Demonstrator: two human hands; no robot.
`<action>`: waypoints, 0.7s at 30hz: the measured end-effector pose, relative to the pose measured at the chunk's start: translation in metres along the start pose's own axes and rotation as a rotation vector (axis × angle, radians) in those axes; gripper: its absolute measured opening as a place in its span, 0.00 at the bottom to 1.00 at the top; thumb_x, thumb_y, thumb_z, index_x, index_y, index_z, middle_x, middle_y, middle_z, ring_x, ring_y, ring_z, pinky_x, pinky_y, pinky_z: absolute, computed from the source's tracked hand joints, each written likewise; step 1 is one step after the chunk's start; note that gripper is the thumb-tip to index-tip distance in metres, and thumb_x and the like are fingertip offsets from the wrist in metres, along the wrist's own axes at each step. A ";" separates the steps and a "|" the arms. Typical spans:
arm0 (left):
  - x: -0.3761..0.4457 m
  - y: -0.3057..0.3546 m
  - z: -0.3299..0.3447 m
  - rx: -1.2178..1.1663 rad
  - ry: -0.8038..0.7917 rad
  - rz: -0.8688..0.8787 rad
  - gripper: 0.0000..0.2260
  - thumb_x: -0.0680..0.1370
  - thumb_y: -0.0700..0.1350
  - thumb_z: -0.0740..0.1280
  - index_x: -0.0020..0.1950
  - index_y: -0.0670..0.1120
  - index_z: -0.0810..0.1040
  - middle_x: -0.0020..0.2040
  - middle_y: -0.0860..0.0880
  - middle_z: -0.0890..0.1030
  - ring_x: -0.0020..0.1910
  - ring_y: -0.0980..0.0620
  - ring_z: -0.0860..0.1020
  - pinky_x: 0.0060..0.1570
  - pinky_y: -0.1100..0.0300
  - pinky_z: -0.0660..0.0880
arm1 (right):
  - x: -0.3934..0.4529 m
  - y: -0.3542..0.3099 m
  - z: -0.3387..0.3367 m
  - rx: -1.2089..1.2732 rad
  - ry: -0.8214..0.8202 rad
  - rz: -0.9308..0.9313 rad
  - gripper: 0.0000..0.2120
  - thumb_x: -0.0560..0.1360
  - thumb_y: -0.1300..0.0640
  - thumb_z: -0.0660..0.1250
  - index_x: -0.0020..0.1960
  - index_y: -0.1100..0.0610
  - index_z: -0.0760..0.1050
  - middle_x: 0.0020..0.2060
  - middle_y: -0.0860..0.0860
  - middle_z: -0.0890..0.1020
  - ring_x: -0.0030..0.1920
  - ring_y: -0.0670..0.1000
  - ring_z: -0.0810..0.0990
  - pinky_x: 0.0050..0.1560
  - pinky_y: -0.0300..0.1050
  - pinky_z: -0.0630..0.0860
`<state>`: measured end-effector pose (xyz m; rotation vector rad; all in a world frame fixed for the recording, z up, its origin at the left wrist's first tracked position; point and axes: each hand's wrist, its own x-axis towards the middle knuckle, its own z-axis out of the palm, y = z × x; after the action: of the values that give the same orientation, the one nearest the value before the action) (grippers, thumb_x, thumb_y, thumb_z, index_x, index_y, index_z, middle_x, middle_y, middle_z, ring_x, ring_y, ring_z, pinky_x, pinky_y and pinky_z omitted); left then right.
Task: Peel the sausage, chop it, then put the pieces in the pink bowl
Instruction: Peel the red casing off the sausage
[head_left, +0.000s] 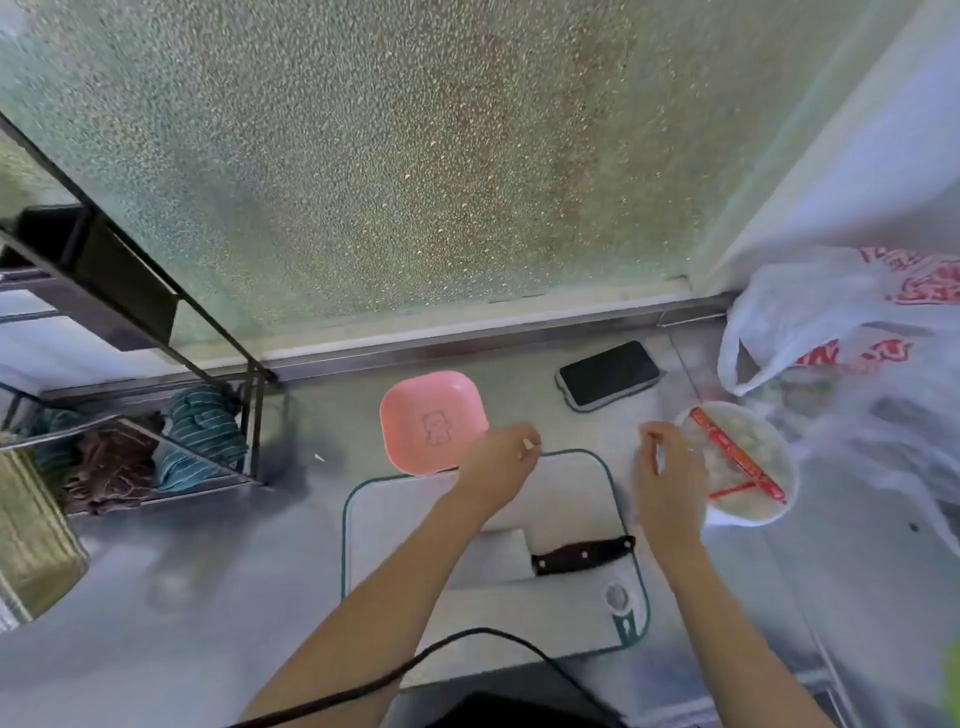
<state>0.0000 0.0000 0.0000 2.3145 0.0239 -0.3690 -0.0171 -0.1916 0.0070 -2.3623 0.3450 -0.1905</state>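
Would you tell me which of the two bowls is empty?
The pink bowl beside the left hand is empty; the white bowl holds a red-wrapped sausage.

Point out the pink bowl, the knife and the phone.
pink bowl (434, 422): head view, on the middle of its inside.
knife (584, 554): head view, on its black handle.
phone (609, 373): head view, on its dark screen.

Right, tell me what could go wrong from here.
1. The knife lies on the cutting board right between the forearms; reaching back for it blind could mean a nick.
2. The pink bowl overlaps the board's far edge beside the left hand, so a nudge may tip it.
3. The sausage is unpeeled in the white bowl, which sits close to the plastic bag; the right hand might snag the bag.
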 end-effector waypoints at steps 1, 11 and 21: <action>0.005 0.010 0.006 0.013 -0.025 0.020 0.08 0.78 0.45 0.62 0.53 0.47 0.78 0.44 0.45 0.83 0.45 0.44 0.79 0.47 0.54 0.76 | 0.007 0.010 -0.008 -0.074 0.058 0.042 0.08 0.78 0.62 0.60 0.55 0.58 0.75 0.43 0.57 0.79 0.49 0.60 0.76 0.50 0.51 0.70; 0.007 0.059 0.046 -0.052 -0.187 0.113 0.10 0.81 0.47 0.57 0.49 0.43 0.76 0.38 0.47 0.81 0.37 0.48 0.79 0.45 0.51 0.77 | 0.044 0.066 -0.031 -0.349 0.037 0.253 0.18 0.76 0.63 0.59 0.65 0.56 0.70 0.55 0.60 0.78 0.56 0.61 0.75 0.56 0.61 0.73; -0.023 0.069 0.024 -0.529 -0.230 -0.062 0.10 0.79 0.42 0.61 0.59 0.42 0.75 0.42 0.45 0.80 0.38 0.52 0.76 0.38 0.68 0.72 | -0.007 -0.036 -0.004 0.586 -0.137 0.163 0.10 0.78 0.60 0.63 0.59 0.55 0.74 0.48 0.49 0.81 0.47 0.46 0.79 0.45 0.35 0.77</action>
<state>-0.0193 -0.0630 0.0397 1.7437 0.0704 -0.5823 -0.0177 -0.1666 0.0344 -1.7500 0.3566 -0.0414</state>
